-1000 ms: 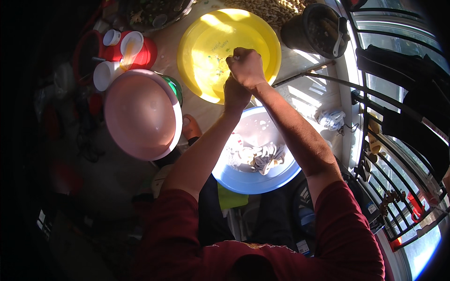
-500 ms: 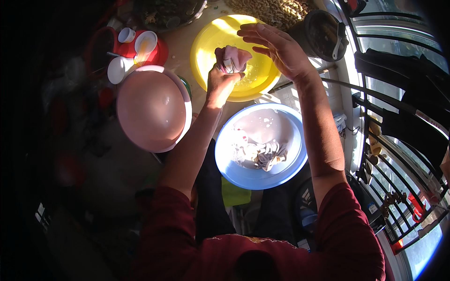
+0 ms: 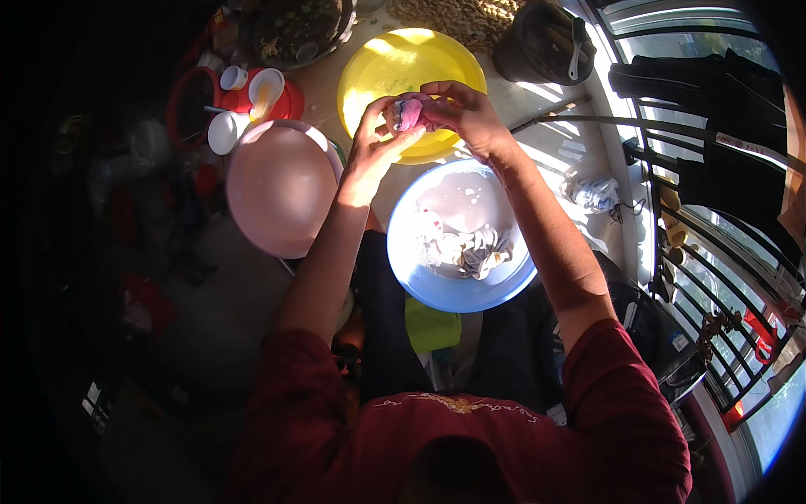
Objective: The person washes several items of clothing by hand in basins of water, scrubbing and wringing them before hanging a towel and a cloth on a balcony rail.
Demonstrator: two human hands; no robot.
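Note:
Between my two hands is a bunched pink cloth (image 3: 409,115) with a dark and white patch; its exact kind does not show. My left hand (image 3: 375,144) grips its left side, thumb in front. The fingers of my right hand (image 3: 471,118) close on its right end. Both hands are over the near part of a yellow basin (image 3: 357,71). Closer to me, a blue basin (image 3: 460,300) holds greyish water with suds and a wet, crumpled white and grey cloth (image 3: 480,252).
Left of my left forearm stands a pink basin (image 3: 281,189). White cups (image 3: 227,132) and a red container (image 3: 290,101) are behind it. A dark bucket (image 3: 541,46) stands at the far right, near a spread of peanut-like pods (image 3: 457,17). Black railings (image 3: 714,336) run along the right.
My right hand has come down and left from beside the cloth and closed on it. The cloth, upright in my left hand before, now lies sideways between both hands.

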